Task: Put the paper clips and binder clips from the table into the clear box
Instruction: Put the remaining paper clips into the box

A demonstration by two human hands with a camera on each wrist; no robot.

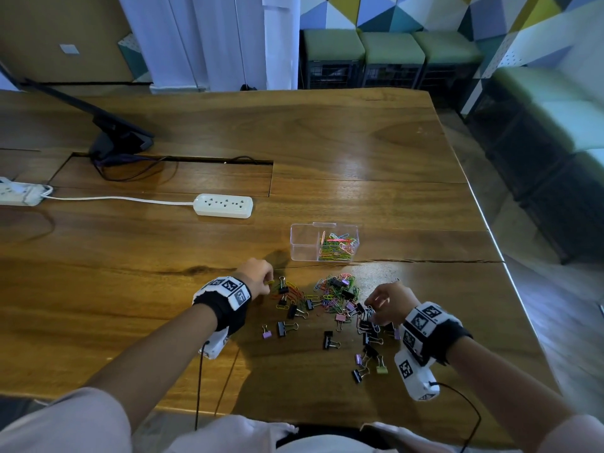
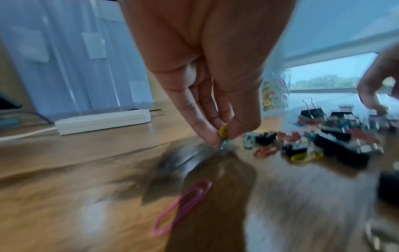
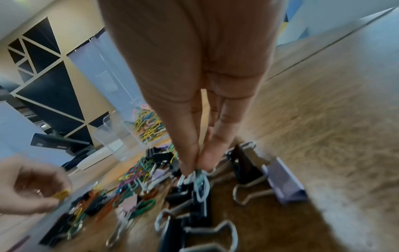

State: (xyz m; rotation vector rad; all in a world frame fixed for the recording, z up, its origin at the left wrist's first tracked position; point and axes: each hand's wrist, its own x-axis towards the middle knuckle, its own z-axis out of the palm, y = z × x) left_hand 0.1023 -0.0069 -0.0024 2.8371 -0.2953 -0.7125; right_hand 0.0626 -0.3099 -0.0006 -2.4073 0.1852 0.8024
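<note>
A heap of coloured paper clips and black, pink and purple binder clips lies on the wooden table. Behind it stands the clear box, its right compartment holding paper clips. My left hand at the heap's left edge pinches a yellow and a teal paper clip just above the wood. My right hand at the heap's right side pinches white paper clips over black binder clips. A pink paper clip lies loose near the left hand.
A white power strip with its cord lies left of and behind the box. A monitor stand and a cable slot are at the back left. The table's right edge runs close to the right hand.
</note>
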